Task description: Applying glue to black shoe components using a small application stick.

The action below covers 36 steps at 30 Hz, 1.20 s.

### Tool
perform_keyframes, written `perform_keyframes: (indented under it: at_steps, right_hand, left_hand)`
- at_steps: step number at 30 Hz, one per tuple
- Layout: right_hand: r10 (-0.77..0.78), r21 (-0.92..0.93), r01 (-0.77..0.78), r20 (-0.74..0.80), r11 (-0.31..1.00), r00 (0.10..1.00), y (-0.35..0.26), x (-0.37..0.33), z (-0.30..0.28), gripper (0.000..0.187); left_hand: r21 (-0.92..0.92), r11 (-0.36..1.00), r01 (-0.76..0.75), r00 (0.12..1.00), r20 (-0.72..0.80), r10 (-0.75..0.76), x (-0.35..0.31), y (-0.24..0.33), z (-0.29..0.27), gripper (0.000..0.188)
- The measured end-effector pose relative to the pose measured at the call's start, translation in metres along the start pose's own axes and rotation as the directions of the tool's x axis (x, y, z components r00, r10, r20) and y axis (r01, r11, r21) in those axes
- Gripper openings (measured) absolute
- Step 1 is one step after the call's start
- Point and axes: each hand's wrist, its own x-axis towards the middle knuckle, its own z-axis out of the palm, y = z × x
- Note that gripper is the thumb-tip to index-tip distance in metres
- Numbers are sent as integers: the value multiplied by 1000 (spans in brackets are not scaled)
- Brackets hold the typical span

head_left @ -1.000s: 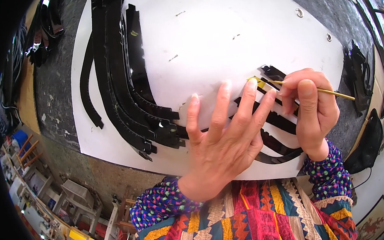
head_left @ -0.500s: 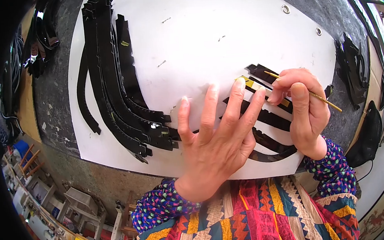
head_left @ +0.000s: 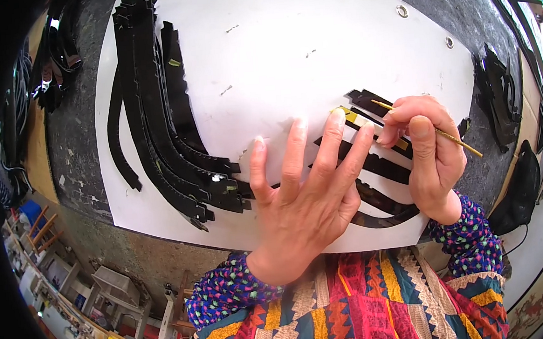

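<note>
My left hand (head_left: 311, 192) lies palm down with its fingers spread over black curved strips. Two of its fingertips rest on a small yellow-and-white patch (head_left: 353, 118) at one strip's end. Pinched between the fingers and thumb of my right hand (head_left: 433, 157) is a thin gold-coloured stick (head_left: 464, 145), slanting so its pointed end lies over a black strip (head_left: 365, 101) at the far side. Black strips (head_left: 383, 167) with cut edges lie side by side beneath and between my hands. My palms and fingers hide parts of them.
A stack of long curved black strips (head_left: 144, 90) lies to the left on a white sheet (head_left: 243, 57) with metal eyelets (head_left: 402, 11). The sheet covers a dark worktop (head_left: 79, 153). More black strips (head_left: 498, 97) lie at the right edge, others (head_left: 58, 55) at far left.
</note>
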Motion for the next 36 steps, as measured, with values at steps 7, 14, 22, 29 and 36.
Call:
perform_keyframes:
  at_steps: [7, 14, 22, 29, 36]
  right_hand:
    - [-49, -32, 52, 91, 998, 995, -8, 7, 7, 13]
    - [9, -91, 3, 127, 996, 992, -7, 9, 10, 10]
    - [6, -97, 3, 97, 995, 995, -5, 8, 14, 9]
    - [-4, -97, 17, 132, 995, 991, -8, 8, 16, 9]
    - [-44, -147, 66, 145, 987, 988, -10, 13, 19, 9]
  left_hand:
    - [-1, 1000, -4, 1000, -1, 4, -3, -2, 0, 56]
    - [-33, 999, 7, 1000, -18, -7, -2, -3, 0, 49]
    - [-15, 1000, -8, 1000, -8, 7, -3, -5, 0, 49]
    - [-10, 1000, -12, 1000, -7, 12, -6, -8, -2, 51]
    - [-33, 999, 1, 1000, 3, 0, -8, -10, -5, 51]
